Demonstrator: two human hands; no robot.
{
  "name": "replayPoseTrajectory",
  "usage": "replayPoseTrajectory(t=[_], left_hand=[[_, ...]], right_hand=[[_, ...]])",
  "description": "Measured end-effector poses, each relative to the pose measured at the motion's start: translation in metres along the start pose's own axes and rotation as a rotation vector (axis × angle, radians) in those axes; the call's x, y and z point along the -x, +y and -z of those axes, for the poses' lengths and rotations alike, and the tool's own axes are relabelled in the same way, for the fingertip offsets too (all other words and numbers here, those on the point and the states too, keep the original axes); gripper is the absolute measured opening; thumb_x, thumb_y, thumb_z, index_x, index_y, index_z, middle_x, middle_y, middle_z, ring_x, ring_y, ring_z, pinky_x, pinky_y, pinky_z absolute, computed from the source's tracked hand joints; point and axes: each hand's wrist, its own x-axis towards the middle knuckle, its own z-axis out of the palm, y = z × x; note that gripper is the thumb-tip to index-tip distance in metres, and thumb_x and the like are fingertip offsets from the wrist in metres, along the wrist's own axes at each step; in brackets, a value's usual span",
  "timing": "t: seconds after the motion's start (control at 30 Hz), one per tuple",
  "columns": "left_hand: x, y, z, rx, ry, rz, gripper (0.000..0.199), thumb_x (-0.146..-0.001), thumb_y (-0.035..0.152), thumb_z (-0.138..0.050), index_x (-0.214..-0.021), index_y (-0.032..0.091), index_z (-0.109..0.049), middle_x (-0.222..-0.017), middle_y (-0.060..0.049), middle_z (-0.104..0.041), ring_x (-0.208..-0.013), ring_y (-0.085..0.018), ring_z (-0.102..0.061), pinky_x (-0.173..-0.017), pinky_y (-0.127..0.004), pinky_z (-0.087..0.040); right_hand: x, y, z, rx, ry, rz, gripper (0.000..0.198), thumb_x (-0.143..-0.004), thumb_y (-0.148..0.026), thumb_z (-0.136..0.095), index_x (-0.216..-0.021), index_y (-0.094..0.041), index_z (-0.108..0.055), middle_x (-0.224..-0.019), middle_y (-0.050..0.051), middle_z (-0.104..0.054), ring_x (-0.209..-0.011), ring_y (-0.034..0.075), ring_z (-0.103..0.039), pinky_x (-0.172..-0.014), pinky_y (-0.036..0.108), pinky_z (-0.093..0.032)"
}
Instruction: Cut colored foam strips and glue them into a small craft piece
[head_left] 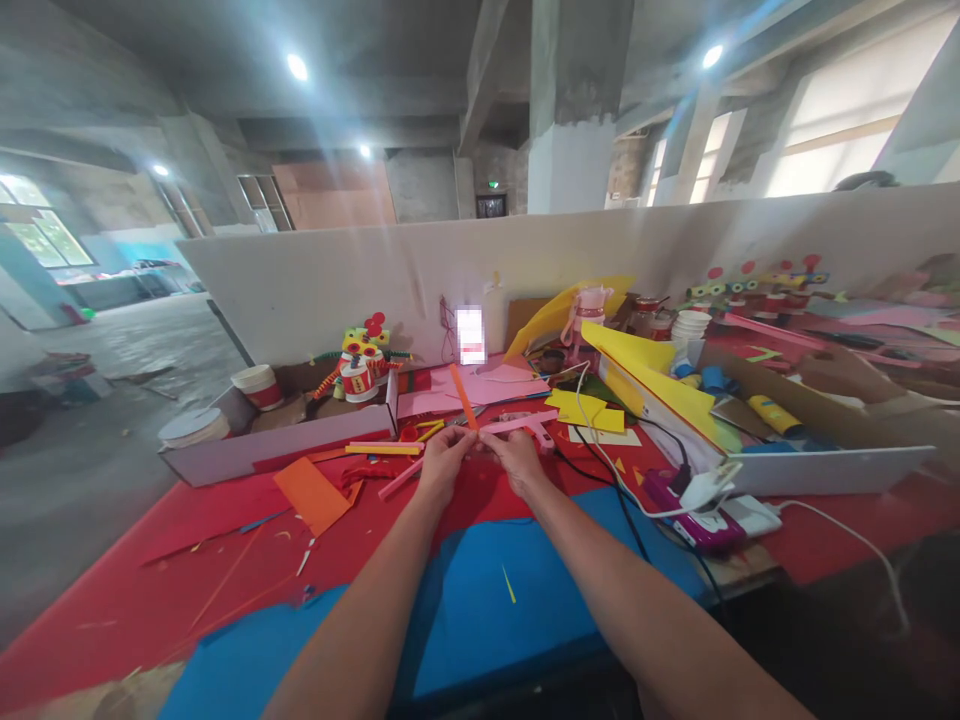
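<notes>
An orange paper strip (463, 396) points up and away from the fingertips of both hands, over the red tabletop. My left hand (445, 460) pinches its near end. My right hand (519, 462) is closed in a pinch right beside it, on the same end, and the fingertips nearly meet. Just beyond the right hand lies a pink glue gun (538, 430). Pink paper sheets (427, 392) lie behind the strip. Left of my hands are yellow and pink strips (382, 450) and a piece of orange paper (313, 496).
A box (281, 450) at left holds paper cups and a cup robot figure (358, 365). Another box (832, 468) at right holds coloured rolls. A purple power strip (694, 515) with cables sits at right. Blue sheets (517, 600) cover the near edge; a white partition (360, 270) stands behind.
</notes>
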Motion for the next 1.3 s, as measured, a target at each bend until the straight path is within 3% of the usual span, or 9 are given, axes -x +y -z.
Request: replayPoseTrajectory(t=[0.17,0.37,0.63,0.83,0.97,1.13,1.2,1.3], left_hand=[[-0.003,-0.005,0.001,0.015,0.020,0.000,0.030,-0.056,0.040,-0.080,-0.061,0.015,-0.065,-0.055,0.000,-0.059,-0.050,-0.008,-0.045,-0.053,-0.022,-0.033],[-0.002,-0.001,0.002,0.040,0.030,-0.002,0.033,-0.060,0.043,-0.079,-0.070,0.015,-0.067,-0.057,0.001,-0.059,-0.049,-0.009,-0.046,-0.051,-0.022,-0.034],[-0.002,0.000,0.003,0.099,0.063,-0.032,0.026,-0.061,0.038,-0.076,-0.067,0.014,-0.066,-0.058,0.000,-0.058,-0.052,-0.008,-0.047,-0.051,-0.021,-0.034],[0.001,-0.004,-0.003,0.075,0.031,-0.010,0.034,-0.061,0.044,-0.079,-0.067,0.015,-0.062,-0.058,0.002,-0.057,-0.049,-0.008,-0.045,-0.050,-0.022,-0.034],[-0.002,-0.002,0.004,0.003,0.119,-0.072,0.036,-0.056,0.043,-0.082,-0.062,0.015,-0.061,-0.051,0.004,-0.053,-0.048,-0.007,-0.042,-0.050,-0.022,-0.031],[-0.007,0.005,0.013,0.100,0.225,-0.057,0.042,-0.058,0.054,-0.078,-0.063,0.014,-0.064,-0.054,0.001,-0.056,-0.049,-0.008,-0.045,-0.050,-0.022,-0.034],[-0.005,0.005,0.010,0.103,0.198,-0.029,0.046,-0.061,0.058,-0.075,-0.064,0.013,-0.064,-0.056,0.000,-0.057,-0.049,-0.009,-0.047,-0.050,-0.023,-0.035],[0.000,0.003,0.004,0.049,0.045,-0.002,0.043,-0.059,0.054,-0.079,-0.064,0.014,-0.063,-0.055,0.001,-0.056,-0.048,-0.008,-0.046,-0.049,-0.022,-0.035]], right_hand=[[-0.001,0.000,0.002,0.051,-0.008,-0.016,0.025,-0.054,-0.037,-0.076,-0.062,-0.017,-0.064,-0.059,0.002,-0.069,-0.055,0.017,-0.064,-0.063,0.030,-0.056],[-0.006,0.009,0.005,0.137,0.037,0.054,0.023,-0.059,-0.037,-0.073,-0.068,-0.017,-0.068,-0.063,0.004,-0.071,-0.059,0.019,-0.067,-0.063,0.030,-0.056],[-0.006,0.008,0.005,0.212,0.056,0.081,0.024,-0.062,-0.039,-0.070,-0.066,-0.016,-0.069,-0.060,0.005,-0.070,-0.057,0.021,-0.067,-0.062,0.032,-0.056],[-0.005,0.007,0.006,0.322,0.028,0.143,0.023,-0.065,-0.040,-0.068,-0.064,-0.017,-0.069,-0.065,0.006,-0.072,-0.064,0.024,-0.069,-0.061,0.032,-0.054],[-0.003,0.009,0.005,0.325,-0.021,0.094,0.020,-0.064,-0.037,-0.070,-0.061,-0.018,-0.067,-0.058,0.005,-0.069,-0.057,0.021,-0.067,-0.059,0.030,-0.054],[-0.001,0.008,0.004,0.284,-0.021,0.025,0.020,-0.062,-0.036,-0.072,-0.063,-0.017,-0.067,-0.055,0.004,-0.068,-0.052,0.020,-0.065,-0.053,0.029,-0.052],[-0.002,0.008,0.006,0.295,-0.015,0.049,0.021,-0.063,-0.037,-0.071,-0.063,-0.016,-0.067,-0.056,0.004,-0.068,-0.054,0.020,-0.066,-0.054,0.028,-0.052],[-0.005,0.009,0.009,0.374,-0.039,0.102,0.021,-0.065,-0.036,-0.069,-0.060,-0.016,-0.067,-0.057,0.005,-0.069,-0.054,0.019,-0.065,-0.053,0.027,-0.051]])
